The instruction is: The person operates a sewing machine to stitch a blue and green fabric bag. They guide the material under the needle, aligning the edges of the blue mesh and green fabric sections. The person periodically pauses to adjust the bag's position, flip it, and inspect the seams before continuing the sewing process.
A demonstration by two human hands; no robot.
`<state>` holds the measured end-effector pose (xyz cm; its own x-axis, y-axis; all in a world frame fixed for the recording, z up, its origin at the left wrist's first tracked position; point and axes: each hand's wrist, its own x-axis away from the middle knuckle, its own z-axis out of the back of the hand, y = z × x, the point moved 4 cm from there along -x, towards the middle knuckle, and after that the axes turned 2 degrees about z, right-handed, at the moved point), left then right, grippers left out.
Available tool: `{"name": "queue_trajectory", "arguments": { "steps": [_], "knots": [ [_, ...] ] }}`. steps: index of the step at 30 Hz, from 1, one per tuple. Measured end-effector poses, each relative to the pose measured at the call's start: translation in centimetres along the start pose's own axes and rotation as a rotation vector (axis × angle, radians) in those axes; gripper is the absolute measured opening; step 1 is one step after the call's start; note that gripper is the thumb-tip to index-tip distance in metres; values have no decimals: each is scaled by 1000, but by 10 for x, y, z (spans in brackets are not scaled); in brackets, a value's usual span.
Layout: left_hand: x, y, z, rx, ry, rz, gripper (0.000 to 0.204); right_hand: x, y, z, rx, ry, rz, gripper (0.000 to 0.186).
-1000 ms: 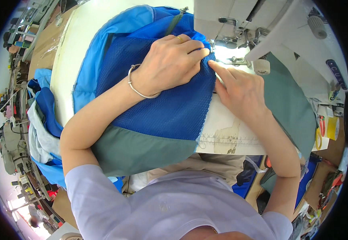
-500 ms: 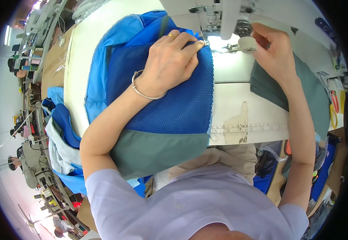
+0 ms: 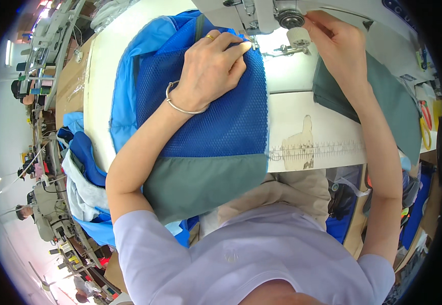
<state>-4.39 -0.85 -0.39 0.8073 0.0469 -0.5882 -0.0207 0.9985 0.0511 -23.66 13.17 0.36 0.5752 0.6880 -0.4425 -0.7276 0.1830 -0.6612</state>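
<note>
Head view is showing a person sitting at a white sewing machine (image 3: 241, 12), which is serving as the landmark at the top of the picture. The left hand (image 3: 210, 66) is lying flat, fingers spread and pressing down, on a blue mesh panel (image 3: 221, 117); the fingertips are resting just beside the machine's needle area, and nothing is being pinched. A silver bangle (image 3: 180, 104) is circling that wrist. The panel is joining a grey-green fabric band (image 3: 200, 185) at its near end, and the whole piece is stretching away from the machine toward the person's body, its long axis running from the needle down to the lap. Brighter blue fabric (image 3: 129, 76) is bunching to the left of the machine.

The right hand (image 3: 340, 48) is reaching up to the right side of the machine, fingertips closing narrowly around a small white knob (image 3: 298, 35) beneath a round metal dial (image 3: 288, 19); how firm the pinch is cannot be told. So the left hand is the nearer one to the mesh panel, while the right hand is well apart from it. A second grey-green piece (image 3: 393, 107) is lying under the right forearm, right of the machine, on the white table (image 3: 302, 127) with its printed ruler strip (image 3: 322, 150).
</note>
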Motion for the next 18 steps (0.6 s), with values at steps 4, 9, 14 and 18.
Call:
{"name": "queue_trajectory", "arguments": {
  "steps": [4, 9, 14, 18],
  "knots": [
    [2, 5, 2, 0, -8, 1, 21, 0, -7, 2, -17, 47, 74, 23],
    [4, 10, 2, -30, -8, 5, 22, 4, -27, 4, -34, 168, 187, 21],
    [3, 9, 1, -59, -6, 5, 22, 7, -23, 6, -48, 96, 216, 17],
    [4, 10, 4, -47, -83, 40, 27, 19, -26, 7, -113, 103, 318, 15]
  ]
}}
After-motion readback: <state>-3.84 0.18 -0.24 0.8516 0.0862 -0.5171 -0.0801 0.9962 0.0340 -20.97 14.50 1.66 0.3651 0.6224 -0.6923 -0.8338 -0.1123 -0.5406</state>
